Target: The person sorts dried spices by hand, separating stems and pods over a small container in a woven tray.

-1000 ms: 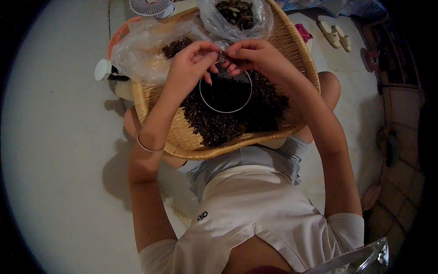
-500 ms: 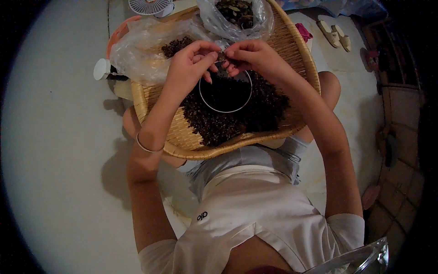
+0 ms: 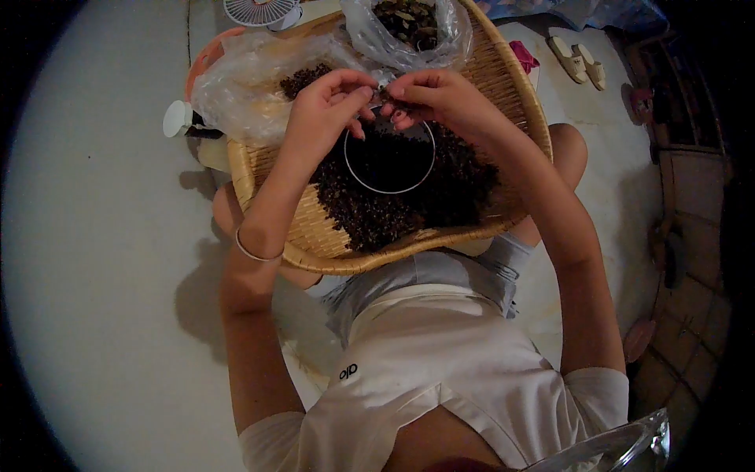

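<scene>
My left hand [image 3: 334,104] and my right hand [image 3: 429,96] meet over the far rim of a round bowl [image 3: 391,191] with a pale edge. Thumb and forefinger are pinched together on each hand, around something small and dark that I cannot make out. Dark bits fill the bowl. More dark dried material [image 3: 366,216] lies around it on a woven basket tray [image 3: 543,130], which rests across the lap.
A clear plastic bag [image 3: 244,94] lies at the tray's left, and another bag [image 3: 456,51] holds dried leaves at the back. A white-lidded jar [image 3: 178,119], an orange basin [image 3: 201,63] and a fan [image 3: 261,11] are left. Slippers [image 3: 578,63] lie right.
Both hands stay in nearly the same place. The fingers have shifted slightly around the small thing, and a bit more dark material shows at the right fingertips.
</scene>
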A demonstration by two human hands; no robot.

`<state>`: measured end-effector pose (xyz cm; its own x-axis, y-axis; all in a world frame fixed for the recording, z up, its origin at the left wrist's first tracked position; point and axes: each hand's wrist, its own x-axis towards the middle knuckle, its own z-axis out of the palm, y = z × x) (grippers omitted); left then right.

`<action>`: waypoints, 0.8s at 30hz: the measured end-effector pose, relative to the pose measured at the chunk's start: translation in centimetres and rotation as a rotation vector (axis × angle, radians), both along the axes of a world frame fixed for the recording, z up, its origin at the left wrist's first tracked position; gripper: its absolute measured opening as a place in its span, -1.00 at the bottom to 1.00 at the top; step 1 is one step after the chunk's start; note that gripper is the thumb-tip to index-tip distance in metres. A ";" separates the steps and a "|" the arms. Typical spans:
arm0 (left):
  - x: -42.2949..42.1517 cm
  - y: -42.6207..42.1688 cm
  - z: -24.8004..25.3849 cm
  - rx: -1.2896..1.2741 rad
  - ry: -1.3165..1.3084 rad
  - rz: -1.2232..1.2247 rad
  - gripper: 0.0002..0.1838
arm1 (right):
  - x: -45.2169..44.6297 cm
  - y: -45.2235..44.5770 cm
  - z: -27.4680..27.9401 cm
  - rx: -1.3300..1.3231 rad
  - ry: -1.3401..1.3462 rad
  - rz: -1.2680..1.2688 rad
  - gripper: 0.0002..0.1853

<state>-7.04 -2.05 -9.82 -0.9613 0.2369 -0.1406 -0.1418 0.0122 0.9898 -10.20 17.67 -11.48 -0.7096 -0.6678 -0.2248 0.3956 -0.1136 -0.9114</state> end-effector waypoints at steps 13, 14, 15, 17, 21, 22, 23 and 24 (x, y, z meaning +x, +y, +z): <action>-0.2 0.0 -0.4 0.042 0.001 -0.024 -0.77 | -0.1 0.0 0.0 0.005 -0.005 -0.012 -0.77; -0.2 0.0 -0.4 0.042 0.003 -0.024 -0.77 | -0.1 0.0 -0.1 -0.003 -0.002 -0.005 -0.77; -0.2 0.1 -0.3 0.032 0.016 -0.018 -0.78 | -0.2 0.1 -0.1 -0.011 0.000 0.001 -0.77; -0.2 0.2 -0.2 0.021 0.030 -0.012 -0.78 | 0.0 0.1 0.5 -0.018 -0.013 -0.003 -0.77; 0.1 0.4 0.1 0.018 0.065 0.004 -0.83 | 0.1 0.1 0.5 -0.048 0.002 -0.016 -0.76; 0.2 0.4 0.1 0.020 0.072 0.017 -0.85 | 0.1 0.1 0.5 -0.048 0.004 -0.017 -0.76; 0.3 0.5 0.2 0.020 0.073 0.016 -0.85 | 0.2 0.1 0.5 -0.048 -0.008 -0.026 -0.77; 0.4 0.6 0.3 -0.088 0.140 0.015 -0.83 | 0.2 0.1 0.5 -0.048 -0.019 -0.036 -0.78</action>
